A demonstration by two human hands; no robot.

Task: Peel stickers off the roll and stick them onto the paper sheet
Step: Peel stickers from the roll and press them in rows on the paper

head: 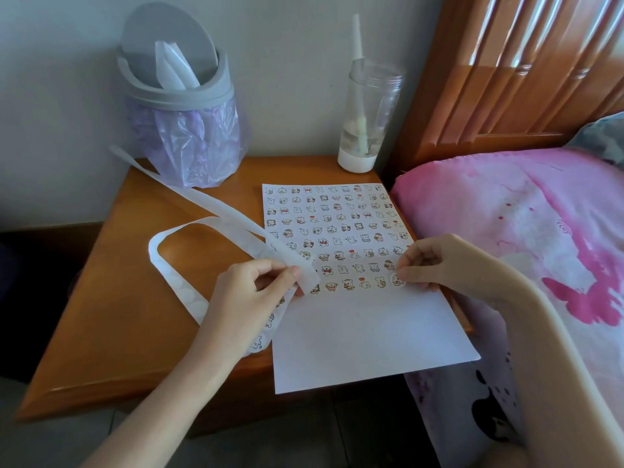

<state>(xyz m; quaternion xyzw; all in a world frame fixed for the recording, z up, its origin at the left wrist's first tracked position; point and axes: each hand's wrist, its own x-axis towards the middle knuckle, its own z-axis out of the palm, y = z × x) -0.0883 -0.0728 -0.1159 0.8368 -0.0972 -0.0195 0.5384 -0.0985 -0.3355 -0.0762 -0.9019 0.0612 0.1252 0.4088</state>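
**Last sticker of the row going down**

Our right hand (pixel 426 261) pinched a small round cartoon sticker (pixel 397 280) against the white paper sheet (pixel 364 332), at the right end of the lowest row. Our left hand (pixel 256 292), fingers closed, gripped the long translucent backing strip (pixel 189 194), which trailed away up-left across the wooden bedside table (pixel 111 315). We could read no writing anywhere.
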